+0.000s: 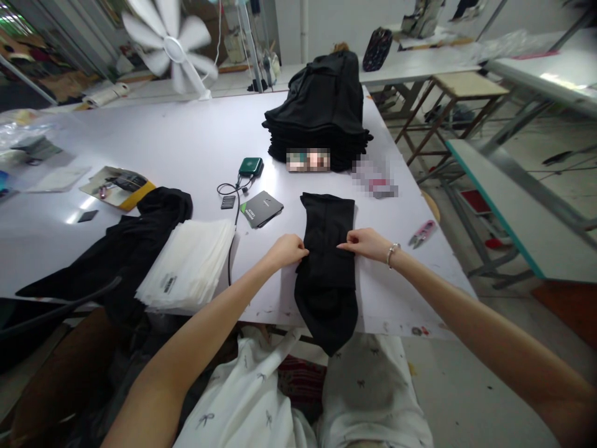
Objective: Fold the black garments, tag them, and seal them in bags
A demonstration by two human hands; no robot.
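A folded black garment (329, 249) lies in front of me, its lower end hanging over the table's near edge. At its left side, my left hand (290, 250) pinches the cloth edge with closed fingers. My right hand (366, 244), a bracelet on its wrist, pinches the garment on the right, thumb and forefinger over the cloth. Beyond it rises a tall stack of folded black garments (321, 99). A pile of white plastic bags (189, 261) sits left of my left forearm.
Pink thread snips (422, 234) lie near the right table edge. Left of the garment are dark cards (262, 208), a green device with a cable (250, 167), a loose black garment (140, 230) and a yellow-edged box (116, 186). A white fan (173, 50) stands at the back.
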